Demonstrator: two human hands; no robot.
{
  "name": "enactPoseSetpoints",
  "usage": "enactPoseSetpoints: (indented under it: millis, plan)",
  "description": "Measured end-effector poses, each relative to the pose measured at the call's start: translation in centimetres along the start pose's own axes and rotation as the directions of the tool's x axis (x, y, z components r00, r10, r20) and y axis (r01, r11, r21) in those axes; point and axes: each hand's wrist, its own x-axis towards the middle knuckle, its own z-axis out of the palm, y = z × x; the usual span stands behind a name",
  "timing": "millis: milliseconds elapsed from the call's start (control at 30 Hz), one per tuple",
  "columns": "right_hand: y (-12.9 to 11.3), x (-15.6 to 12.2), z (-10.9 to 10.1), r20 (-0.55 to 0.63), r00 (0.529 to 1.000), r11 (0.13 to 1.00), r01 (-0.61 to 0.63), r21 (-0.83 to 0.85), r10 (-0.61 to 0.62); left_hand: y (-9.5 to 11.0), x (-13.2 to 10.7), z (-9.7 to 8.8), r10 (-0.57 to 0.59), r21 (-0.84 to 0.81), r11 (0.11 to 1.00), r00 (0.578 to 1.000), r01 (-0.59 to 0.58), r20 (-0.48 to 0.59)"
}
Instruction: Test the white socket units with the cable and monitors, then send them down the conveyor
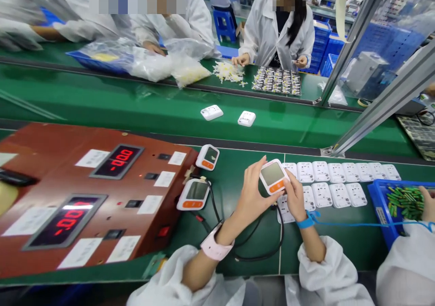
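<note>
Right of the frame's centre, the left hand (250,192), its fingers (254,169) widely apart, and the right hand (295,198) are both clamped on one device (273,174).

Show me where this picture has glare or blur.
Head view: a white streak of glare lies on the lower digital display; also head view: a sleeve at far upper left looks smeared, while the white device between both hands looks sharper.
</note>
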Motion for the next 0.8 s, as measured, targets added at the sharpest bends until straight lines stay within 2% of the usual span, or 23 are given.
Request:
enactPoseSetpoints:
  millis: [67, 167, 300, 500, 567, 667, 800]
  plan:
    - [0.0, 0.0, -0.3, -0.024, 1.000, 1.000, -0.009, -0.003, 0.009, -0.1, -0.4, -0.2, -0.033, -0.132, 0.991, 0.999, 0.033, -0.001]
    - [0.1, -0.2, -0.4, -0.032, 0.999, 1.000, -0.028, -0.014, 0.028, -0.3, -0.8, -0.3, -0.150, -0.277, 0.951, 0.988, 0.140, -0.017]
    - [0.3, -0.5, -0.4, -0.007, 1.000, 0.999, -0.027, 0.027, 0.027, -0.1, -1.1, -0.4, -0.275, -0.367, 0.892, 0.961, 0.266, 0.027]
    - [0.8, -0.6, -0.3, -0.012, 1.000, 0.996, -0.009, 0.085, 0.010, 0.1, -0.7, -0.3, -0.342, -0.470, 0.815, 0.936, 0.338, 0.079]
    - [1.1, -0.7, -0.2, 0.001, 1.000, 0.997, -0.001, 0.074, 0.001, 0.0, -0.6, -0.3, -0.373, -0.537, 0.760, 0.922, 0.366, 0.102]
    - [1.4, -0.8, 0.0, 0.032, 0.999, 0.998, 0.000, 0.055, -0.002, -0.1, -0.6, -0.1, -0.433, -0.657, 0.631, 0.890, 0.413, 0.145]
    - [1.2, -0.7, 0.1, 0.036, 0.998, 0.996, -0.057, 0.069, 0.055, -0.1, -0.7, 0.3, -0.503, -0.718, 0.447, 0.814, 0.534, 0.292]
